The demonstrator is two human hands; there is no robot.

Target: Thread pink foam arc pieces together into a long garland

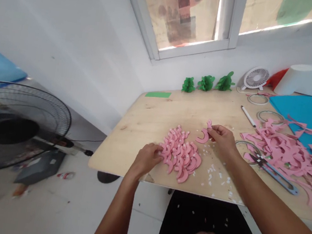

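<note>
A pile of curved pink paper pieces (181, 152) lies on the wooden table (144, 119) in front of me, some with small white bits on them. At the pile's left edge is my left hand (147, 157), its fingers closed on a pink piece there. To the right of the pile, my right hand (221, 137) pinches a curved pink paper cutout (203, 137) just above the tabletop. Small white paper bits (214, 175) are scattered below my right forearm.
Pink paper scraps (279, 151), scissors (276, 175), tape rolls (257, 99) and a white marker (248, 116) lie right. Green paper trees (206, 83), a green strip (158, 94) and a small fan (256, 78) line the back. A large black fan (15, 130) stands left.
</note>
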